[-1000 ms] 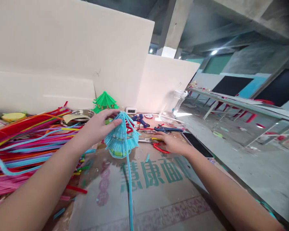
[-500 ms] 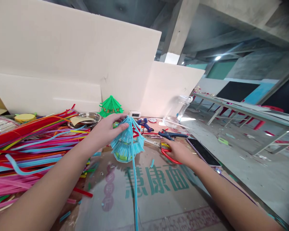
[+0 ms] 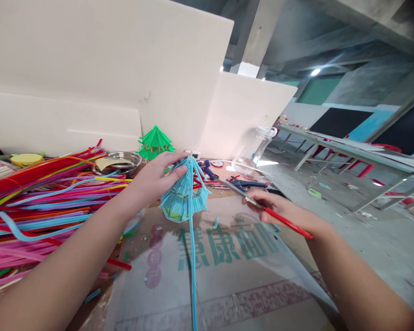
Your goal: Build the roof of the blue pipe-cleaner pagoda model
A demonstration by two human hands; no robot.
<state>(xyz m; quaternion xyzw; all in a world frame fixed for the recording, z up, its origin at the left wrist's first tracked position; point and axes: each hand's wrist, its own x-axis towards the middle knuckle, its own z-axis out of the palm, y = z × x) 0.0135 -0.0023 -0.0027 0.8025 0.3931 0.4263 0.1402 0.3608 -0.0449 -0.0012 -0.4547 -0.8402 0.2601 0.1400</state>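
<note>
Two bare hands are working over the desk (image 3: pixel 234 294). The left hand (image 3: pixel 155 177) is curling its fingers and thumb around the upper slope of a blue pipe-cleaner roof (image 3: pixel 184 200), gripping it near the peak. The right hand (image 3: pixel 278 209) is closing around a red-handled tool (image 3: pixel 290 224). The tool's grey metal tip is pointing left towards the roof and stopping just short of it.

The roof is standing upright near the middle of the desk. It is a cone of fuzzy light-blue strands fanning down from a pointed top, flaring into a frilled rim, with a second, narrower tier showing below and something yellow-green peeking out underneath. One long blue strand (image 3: pixel 192 276) is trailing from it straight towards the near edge.

A clear plastic sheet is covering the desk, with large green characters (image 3: pixel 227 246) showing through from the brown board beneath. Along the left edge a loose heap of pipe cleaners (image 3: pixel 37 202) in pink, red, orange, yellow and blue is spreading out. At the far edge a green roof model (image 3: pixel 155 142) is standing beside a metal bowl (image 3: pixel 119 162), both in front of white boards (image 3: pixel 106 69). A blue glue gun (image 3: pixel 207 169) and blue-handled pliers (image 3: pixel 243 184) are lying behind the blue roof, and a clear jar (image 3: pixel 257 147) is standing at the far right corner.
</note>
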